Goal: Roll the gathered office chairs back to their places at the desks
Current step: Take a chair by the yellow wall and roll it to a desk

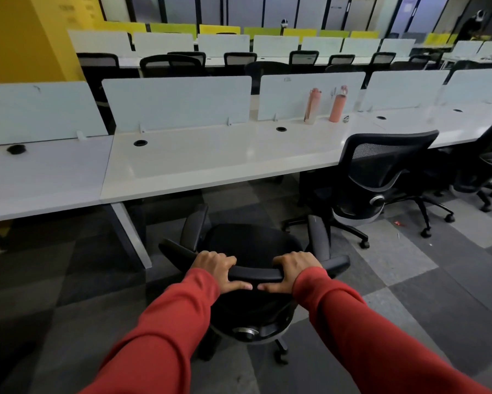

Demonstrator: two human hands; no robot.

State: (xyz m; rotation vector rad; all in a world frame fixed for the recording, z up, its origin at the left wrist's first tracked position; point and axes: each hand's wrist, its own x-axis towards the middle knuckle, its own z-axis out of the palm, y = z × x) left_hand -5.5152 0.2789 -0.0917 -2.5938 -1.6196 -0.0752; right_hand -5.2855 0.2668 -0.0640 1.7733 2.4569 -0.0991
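Firmly, both hands, left hand [215,267], right hand [294,268], gripping curved black chair backrest [256,273], glossy white desk [210,157].

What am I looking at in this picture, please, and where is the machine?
There is no machine. A person wears one wide-angle camera on the head, looking forward and down, so you see their own arms in red sleeves. The grips are simply bare hands: the left grip and the right grip both curl round the top edge of the backrest of a black office chair, which faces the white desk. On that desk, further right, stand a pink bottle and a paler bottle. A second chair is parked there.
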